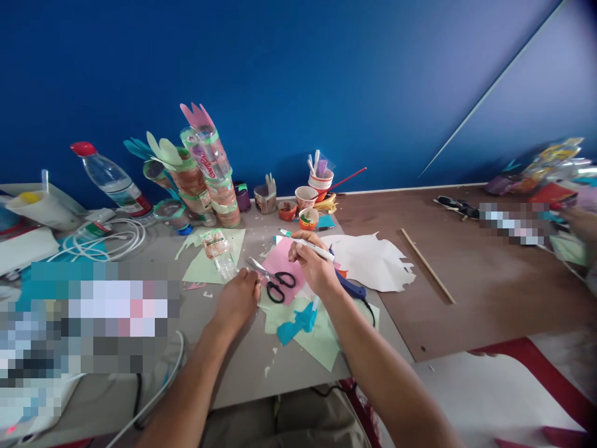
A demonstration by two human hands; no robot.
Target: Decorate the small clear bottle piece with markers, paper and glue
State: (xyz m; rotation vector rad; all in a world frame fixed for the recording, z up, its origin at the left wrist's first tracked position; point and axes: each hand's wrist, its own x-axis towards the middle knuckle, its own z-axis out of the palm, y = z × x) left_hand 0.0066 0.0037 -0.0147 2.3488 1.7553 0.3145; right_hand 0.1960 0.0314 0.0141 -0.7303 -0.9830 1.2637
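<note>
Over pink paper (276,261) on the grey desk (242,373), the right hand (311,264) has its grip pinched around a slim white pen (321,249). The left hand (239,294) is curled near a clear plastic piece (225,264); whether its grip pinches anything, I cannot tell. Between them, metal scissors (267,274) with black looped handles lie partly on the pink paper. Nearer are creased blue scraps (296,325) and flat green sheets (326,351); the right forearm partly hides a dark-blue tool (351,288) with a black cord. Rightward lie ragged-edged white paper (368,261) and a straight wooden stick (426,265). Behind stand small cups (305,198), tape-banded plastic tubs (218,177) and a clear bottle (114,178).
</note>
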